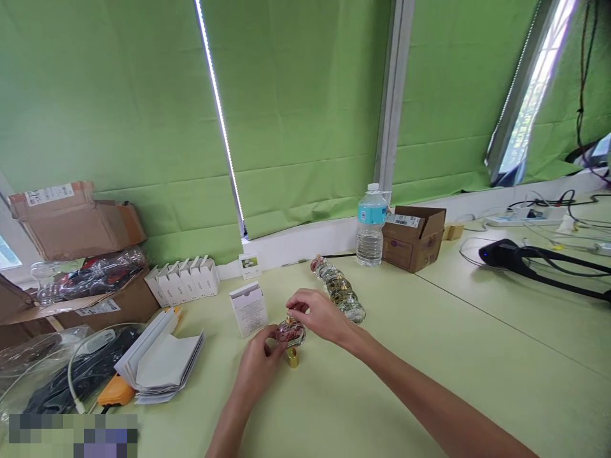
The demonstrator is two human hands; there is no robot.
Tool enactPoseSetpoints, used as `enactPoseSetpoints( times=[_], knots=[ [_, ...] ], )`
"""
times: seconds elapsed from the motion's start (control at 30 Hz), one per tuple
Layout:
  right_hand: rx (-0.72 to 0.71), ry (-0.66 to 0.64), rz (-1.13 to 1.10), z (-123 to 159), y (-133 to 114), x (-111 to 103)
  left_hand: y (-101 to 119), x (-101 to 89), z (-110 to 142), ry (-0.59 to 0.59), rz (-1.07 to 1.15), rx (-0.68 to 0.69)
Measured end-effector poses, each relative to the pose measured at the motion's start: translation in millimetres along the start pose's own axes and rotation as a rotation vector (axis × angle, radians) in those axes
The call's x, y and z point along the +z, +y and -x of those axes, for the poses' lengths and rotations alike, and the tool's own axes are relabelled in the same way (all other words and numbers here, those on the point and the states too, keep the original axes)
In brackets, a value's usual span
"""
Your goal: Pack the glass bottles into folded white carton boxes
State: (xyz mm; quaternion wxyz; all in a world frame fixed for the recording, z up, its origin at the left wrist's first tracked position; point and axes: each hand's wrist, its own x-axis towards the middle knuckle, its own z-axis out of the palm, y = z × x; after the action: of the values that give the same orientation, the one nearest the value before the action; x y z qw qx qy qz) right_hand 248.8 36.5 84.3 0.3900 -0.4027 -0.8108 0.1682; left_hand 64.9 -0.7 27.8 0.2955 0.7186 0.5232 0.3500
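Both hands (284,334) around glass bottle (291,333)

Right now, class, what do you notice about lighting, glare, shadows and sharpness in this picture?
Head view: daylight blows out the window at upper right and the slit between blinds; shadows on the table look soft; the glass bottle catches small highlights; print on the upright white carton is too small to read; coarse pixelation hides the lower left corner.

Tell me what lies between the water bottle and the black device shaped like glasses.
In the head view, a brown cardboard box stands beside the water bottle, then a small tan block, then a thin cable by the black device.
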Motion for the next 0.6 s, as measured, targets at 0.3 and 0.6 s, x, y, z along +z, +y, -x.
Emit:
enactPoseSetpoints(
  times=[0.3,0.6],
  knots=[
    [-0.050,-0.016,0.056,5,0,10,0,2.7,1,0.019,0.000,0.006],
    [-0.119,-0.001,0.120,12,1,16,-2,0.5,2,0.007,-0.024,0.001]
  ],
)
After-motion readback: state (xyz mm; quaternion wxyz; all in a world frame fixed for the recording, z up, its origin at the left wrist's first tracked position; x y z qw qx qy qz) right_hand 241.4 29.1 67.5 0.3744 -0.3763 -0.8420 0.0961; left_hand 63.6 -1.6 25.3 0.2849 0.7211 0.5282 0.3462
